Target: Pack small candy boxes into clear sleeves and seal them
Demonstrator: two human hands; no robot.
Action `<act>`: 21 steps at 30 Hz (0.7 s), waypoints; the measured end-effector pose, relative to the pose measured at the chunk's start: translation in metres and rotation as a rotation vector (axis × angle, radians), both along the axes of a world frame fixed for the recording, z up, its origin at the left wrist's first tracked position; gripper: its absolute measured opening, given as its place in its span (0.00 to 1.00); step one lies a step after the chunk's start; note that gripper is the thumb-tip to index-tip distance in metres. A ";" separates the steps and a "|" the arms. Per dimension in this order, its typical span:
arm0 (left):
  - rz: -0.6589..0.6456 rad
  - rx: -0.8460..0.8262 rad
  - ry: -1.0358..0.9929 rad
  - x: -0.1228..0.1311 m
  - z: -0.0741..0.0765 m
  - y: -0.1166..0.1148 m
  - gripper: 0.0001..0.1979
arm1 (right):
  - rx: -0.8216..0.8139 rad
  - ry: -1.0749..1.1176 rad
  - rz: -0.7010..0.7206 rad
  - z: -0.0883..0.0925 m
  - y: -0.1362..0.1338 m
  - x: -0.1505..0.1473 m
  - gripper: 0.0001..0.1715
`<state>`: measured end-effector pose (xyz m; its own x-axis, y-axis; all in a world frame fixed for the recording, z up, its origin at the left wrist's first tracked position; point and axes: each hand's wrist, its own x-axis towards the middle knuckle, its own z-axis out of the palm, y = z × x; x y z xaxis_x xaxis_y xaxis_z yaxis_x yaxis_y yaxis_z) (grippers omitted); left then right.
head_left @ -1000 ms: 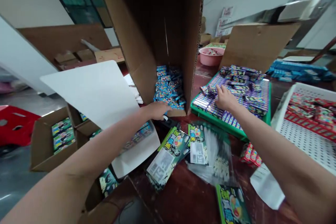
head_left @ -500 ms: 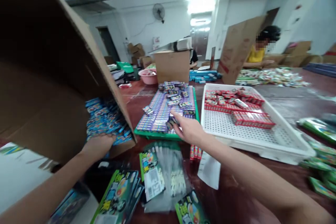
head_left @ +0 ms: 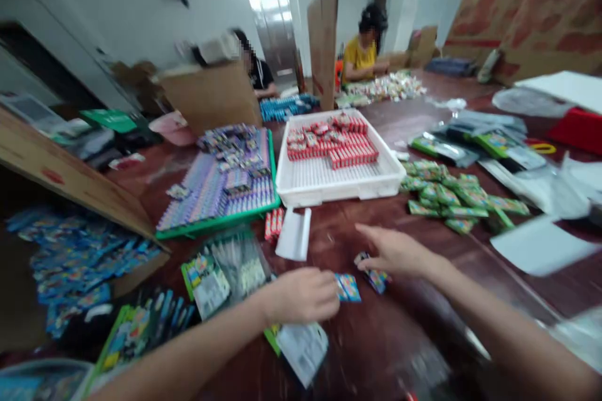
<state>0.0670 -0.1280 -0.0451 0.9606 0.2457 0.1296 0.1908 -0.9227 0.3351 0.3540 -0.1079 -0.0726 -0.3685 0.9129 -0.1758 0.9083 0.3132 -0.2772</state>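
- Both hands have left the piles since half a second ago: the left hand (head_left: 303, 294) is out of the cardboard box (head_left: 79, 175) and the right hand (head_left: 399, 254) is off the green tray (head_left: 226, 223). View's swung right too.
- So the handling is now down on the dark red tabletop (head_left: 350, 354), one kind of packet by each hand.
- Left fingers are curled closed, with a blue packet (head_left: 348, 288) poking out past the tips. Looks gripped to me, though it's pretty blurry.
- Right index is stretched out, well apart from the thumb. Thumb's against a purple packet (head_left: 377, 280), but I can't tell if the other fingers are pinching it.
- Those two packets sit near each other, between the hands, not touching.
- Printed bag (head_left: 305, 351) lies just below the left hand, partly covered by it.
- White tray (head_left: 338, 192) with red packs is farther back; loose green packets (head_left: 451, 194) are off to the right.
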 end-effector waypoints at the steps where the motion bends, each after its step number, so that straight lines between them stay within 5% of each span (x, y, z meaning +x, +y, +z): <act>1: 0.046 -0.052 0.007 0.008 -0.007 0.004 0.11 | -0.014 0.048 0.049 -0.006 -0.005 0.018 0.60; 3: 0.224 -0.124 -0.009 0.014 -0.018 0.012 0.22 | -0.020 0.165 0.157 -0.019 -0.014 0.046 0.71; 5: 0.336 -0.192 0.016 0.016 -0.024 0.017 0.36 | -0.030 0.251 0.234 -0.029 -0.019 0.060 0.69; 8: 0.307 -0.236 0.143 0.024 -0.027 0.017 0.46 | -0.065 0.310 0.335 -0.036 -0.017 0.056 0.62; 11: 0.321 -0.195 0.238 0.036 -0.033 0.012 0.37 | -0.057 0.295 0.408 -0.038 -0.012 0.042 0.56; 14: 0.607 -0.224 0.237 0.048 -0.044 0.003 0.29 | 0.053 0.232 0.278 -0.044 -0.016 0.037 0.49; 17: 0.893 -0.336 0.135 0.054 -0.052 -0.001 0.35 | 0.127 0.217 0.107 -0.053 -0.029 0.041 0.51; 21: 0.995 -0.484 -0.035 0.048 -0.048 0.003 0.32 | 0.140 0.347 0.022 -0.051 -0.042 0.049 0.51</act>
<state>0.1147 -0.1253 -0.0935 0.3033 0.9385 -0.1653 0.7580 -0.1325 0.6386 0.4030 -0.1501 -0.1237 -0.4038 0.9106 0.0884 0.7608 0.3879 -0.5203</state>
